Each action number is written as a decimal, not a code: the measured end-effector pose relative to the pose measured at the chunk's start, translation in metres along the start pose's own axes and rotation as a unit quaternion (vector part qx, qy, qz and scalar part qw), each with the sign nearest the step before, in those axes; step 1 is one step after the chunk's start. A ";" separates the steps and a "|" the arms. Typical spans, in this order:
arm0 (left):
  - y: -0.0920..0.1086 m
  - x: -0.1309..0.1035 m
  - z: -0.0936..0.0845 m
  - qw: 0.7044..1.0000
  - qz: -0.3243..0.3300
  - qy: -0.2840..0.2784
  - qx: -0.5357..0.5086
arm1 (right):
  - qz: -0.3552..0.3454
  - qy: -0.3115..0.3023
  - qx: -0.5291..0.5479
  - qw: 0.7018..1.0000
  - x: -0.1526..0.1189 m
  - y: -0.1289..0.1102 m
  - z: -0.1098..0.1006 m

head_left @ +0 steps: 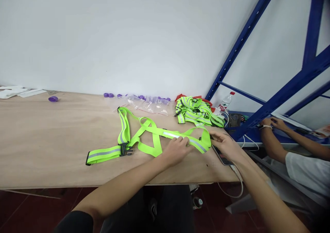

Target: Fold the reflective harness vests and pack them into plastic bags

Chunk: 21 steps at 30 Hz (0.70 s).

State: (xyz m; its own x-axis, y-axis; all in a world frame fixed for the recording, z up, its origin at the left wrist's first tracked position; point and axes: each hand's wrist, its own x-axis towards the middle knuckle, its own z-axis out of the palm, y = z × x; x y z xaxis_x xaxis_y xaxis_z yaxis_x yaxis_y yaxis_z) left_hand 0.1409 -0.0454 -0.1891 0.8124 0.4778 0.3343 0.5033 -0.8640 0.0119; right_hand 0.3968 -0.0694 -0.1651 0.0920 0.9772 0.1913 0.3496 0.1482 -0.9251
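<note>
Trainee: What is the state of the fingers?

Technician: Left hand point(177, 151): fingers curled over the reflective band of a fluorescent elastic harness point(156, 141); whether they pinch it, I cannot tell. Right hand point(223, 144): thumb and fingers narrowly spaced at the harness's end loop, between 2 and 3 o'clock from the left hand; a grip cannot be confirmed

Trainee: How should the band be handled?

Technician: Lay it flat, silver stripe upward. Steady it with the left hand and guide the loop with the right. Check the crossed straps for twists. Prevent the side-release buckle point(124, 149), prongs exposed at 9 o'clock, from snagging

Trainee: And the surroundings?

Technician: The harness lies spread on a tan table point(51, 136). More harnesses point(192, 113) are heaped at 1 o'clock, clear plastic bags point(154, 106) at 11, a smartphone point(220, 156) at 3. Beyond: white wall point(116, 36) at 12, blue steel rack point(241, 41) toward 2
</note>
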 end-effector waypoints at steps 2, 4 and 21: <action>0.006 -0.005 0.010 0.999 0.033 0.002 0.005 | 0.007 -0.021 -0.002 1.000 -0.005 0.000 0.003; 0.011 -0.011 0.019 0.997 0.064 -0.003 -0.031 | 0.018 -0.038 -0.021 0.999 -0.009 -0.002 0.002; 0.012 -0.031 0.018 0.979 0.095 -0.074 -0.165 | -0.206 -0.027 -0.420 0.883 -0.041 0.006 0.041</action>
State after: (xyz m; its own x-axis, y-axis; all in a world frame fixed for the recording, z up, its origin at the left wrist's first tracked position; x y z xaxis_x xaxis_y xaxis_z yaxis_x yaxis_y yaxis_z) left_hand 0.1268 -0.0682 -0.2159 0.9283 0.2999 0.2199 0.2361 -0.9322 0.2744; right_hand 0.3572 -0.1024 -0.1916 -0.2418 0.8755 0.4183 0.9134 0.3509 -0.2065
